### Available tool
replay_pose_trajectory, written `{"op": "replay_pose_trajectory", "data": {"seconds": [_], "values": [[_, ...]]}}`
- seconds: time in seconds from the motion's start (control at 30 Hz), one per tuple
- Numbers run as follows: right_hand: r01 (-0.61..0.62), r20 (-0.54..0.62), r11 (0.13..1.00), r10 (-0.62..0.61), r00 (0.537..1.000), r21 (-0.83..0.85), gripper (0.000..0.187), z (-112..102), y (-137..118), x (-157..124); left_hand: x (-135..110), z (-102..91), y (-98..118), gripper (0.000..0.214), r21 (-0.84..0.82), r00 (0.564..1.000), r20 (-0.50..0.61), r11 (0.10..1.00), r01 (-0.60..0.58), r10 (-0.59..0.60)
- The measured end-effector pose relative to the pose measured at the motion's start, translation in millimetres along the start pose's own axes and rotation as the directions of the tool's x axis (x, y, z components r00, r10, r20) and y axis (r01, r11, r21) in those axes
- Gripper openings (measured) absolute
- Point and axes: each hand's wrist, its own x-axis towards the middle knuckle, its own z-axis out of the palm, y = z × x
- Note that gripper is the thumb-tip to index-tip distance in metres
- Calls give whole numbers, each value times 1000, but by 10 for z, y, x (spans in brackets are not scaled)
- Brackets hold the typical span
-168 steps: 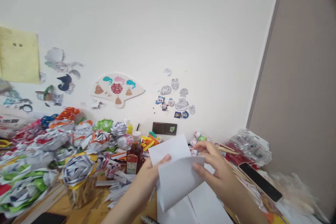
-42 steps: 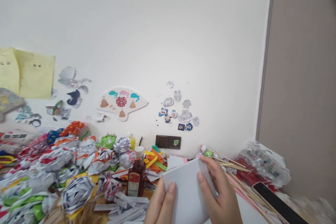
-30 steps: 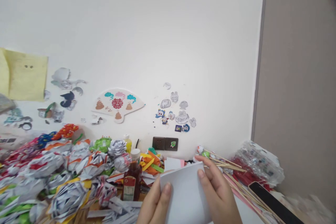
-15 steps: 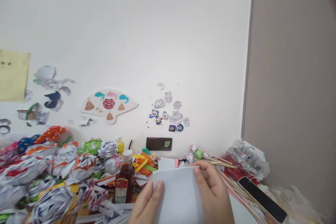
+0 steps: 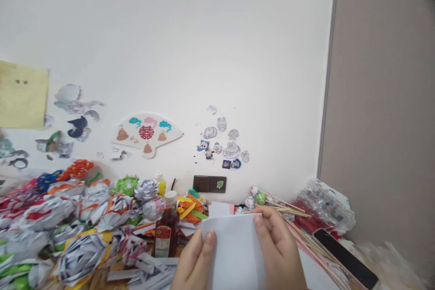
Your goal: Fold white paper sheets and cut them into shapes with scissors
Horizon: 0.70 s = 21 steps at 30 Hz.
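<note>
A folded white sheet of paper (image 5: 234,253) is held upright at the bottom centre of the head view. My left hand (image 5: 195,263) grips its left edge, thumb pressed on the front face. My right hand (image 5: 280,251) grips its right edge, thumb on the top right corner and fingers curled behind. Both hands are closed on the paper. The lower part of the sheet and both wrists run out of the frame.
Many crumpled paper flowers (image 5: 81,217) cover the desk at left. A brown bottle (image 5: 163,231) with a white cap stands left of the paper. Wooden skewers (image 5: 288,215), a black phone (image 5: 345,258) and a plastic bag (image 5: 328,204) lie at right. Stickers and a socket (image 5: 209,184) mark the wall.
The sheet was open and loosely bent 5.6 s ago; it is now folded flat and pinched at both edges. The camera has tilted up, so the hands sit lower in view.
</note>
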Motion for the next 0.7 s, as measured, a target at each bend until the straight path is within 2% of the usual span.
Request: {"op": "replay_pose_trajectory", "data": {"seconds": [0.1, 0.23, 0.37, 0.43, 0.47, 0.5, 0.57, 0.63, 0.7], "values": [[-50, 128, 998, 56, 990, -46, 36, -36, 34, 42, 25, -4, 15, 48, 6, 1000, 18, 1000, -17, 17], [31, 315, 986, 23, 949, -165, 34, -50, 37, 58, 81, -6, 14, 52, -12, 997, 30, 997, -71, 72], [122, 286, 944, -31, 958, -307, 27, -29, 40, 50, 134, -3, -15, 49, -7, 992, 35, 992, -124, 124], [170, 241, 912, -82, 967, -373, 28, -36, 61, 56, 154, -3, -24, 51, -27, 989, 132, 997, -67, 70], [189, 212, 898, -111, 971, -398, 29, -47, 73, 61, 162, -4, -26, 55, -43, 974, 228, 999, -6, 16], [204, 183, 885, -139, 973, -418, 29, -62, 85, 67, 169, -6, -26, 59, -48, 940, 337, 997, 63, -43], [223, 128, 865, -185, 974, -448, 29, -96, 101, 79, 178, -13, -23, 63, -30, 844, 519, 985, 172, -132], [227, 110, 854, -198, 974, -468, 28, -123, 99, 86, 180, -21, -16, 61, -15, 790, 596, 982, 190, -144], [215, 105, 854, -187, 977, -474, 28, -132, 81, 87, 178, -29, -9, 59, -23, 771, 623, 983, 184, -130]]}}
